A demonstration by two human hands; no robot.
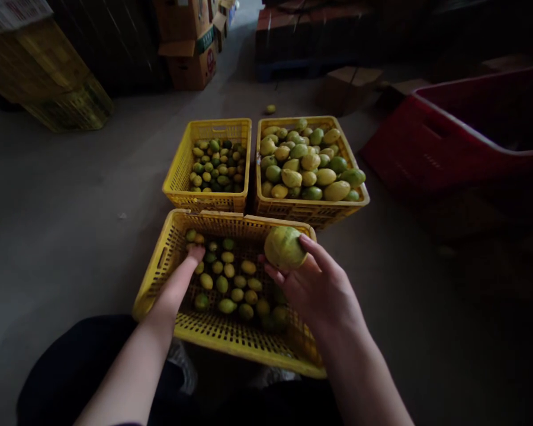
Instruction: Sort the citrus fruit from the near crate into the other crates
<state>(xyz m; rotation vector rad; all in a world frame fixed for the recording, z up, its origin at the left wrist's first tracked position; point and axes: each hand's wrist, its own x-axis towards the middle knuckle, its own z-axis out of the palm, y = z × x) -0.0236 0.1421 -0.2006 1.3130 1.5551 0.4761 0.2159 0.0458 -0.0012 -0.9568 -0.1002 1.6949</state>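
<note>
watching from afar, i take the middle of the near yellow crate (244,347) as my dial. my right hand (313,290) is at two o'clock, its fingers closed round a large green-yellow fruit (285,248) held up over the crate. my left hand (196,252) reaches to ten o'clock among the small fruits (229,270); its fingertips are hidden, so i can't tell if they're apart or together. i'd cradle the large fruit from beneath, squeezing lightly against bruises, and ease the left fingers in without knocking neighbours.
</note>
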